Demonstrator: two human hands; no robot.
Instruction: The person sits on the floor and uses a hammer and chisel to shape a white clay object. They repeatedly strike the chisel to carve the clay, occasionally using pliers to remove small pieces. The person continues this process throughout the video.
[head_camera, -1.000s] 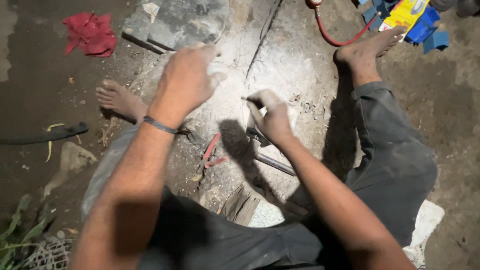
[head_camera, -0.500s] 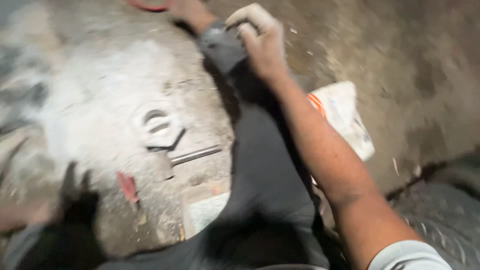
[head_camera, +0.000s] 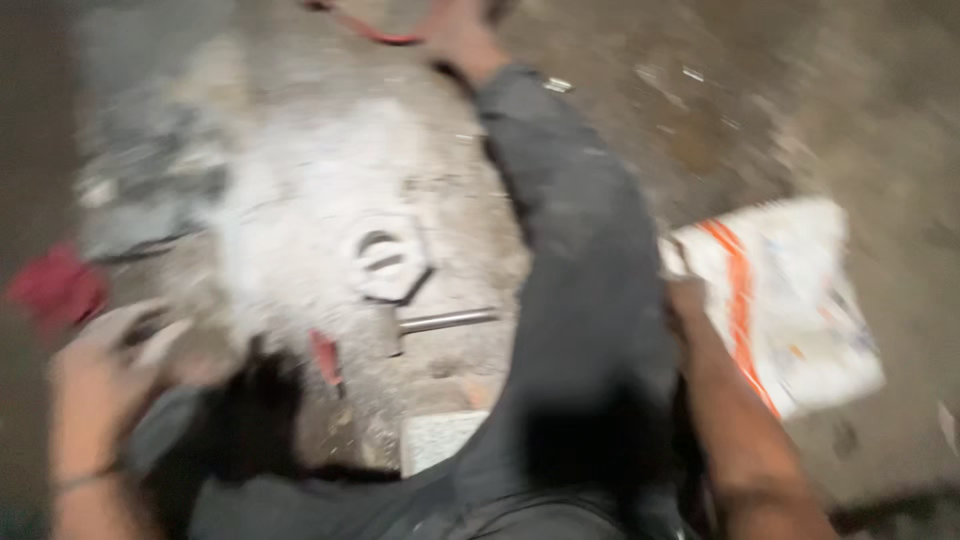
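Observation:
The picture is blurred by motion. My left hand (head_camera: 105, 365) is at the lower left above my knee, its fingers curled; I cannot make out whether it holds anything. My right arm runs up the right side, and my right hand (head_camera: 690, 300) lies between my grey trouser leg (head_camera: 590, 300) and a white sack with an orange stripe (head_camera: 800, 300); its fingers are hidden. On the dusty white patch of ground lie a white six-sided piece (head_camera: 385, 262) and a metal rod (head_camera: 445, 320), both apart from my hands.
A small red object (head_camera: 325, 357) lies near the rod. A red cloth (head_camera: 55, 285) is at the left, a grey stone slab (head_camera: 150, 170) behind it. A red hose (head_camera: 365, 30) and my bare foot (head_camera: 460, 35) are at the top. A pale tile (head_camera: 440, 440) lies by my thigh.
The view has swung and shifted. My right hand has dropped from my raised knee to beside the white sack. My left hand has come back into view at the lower left.

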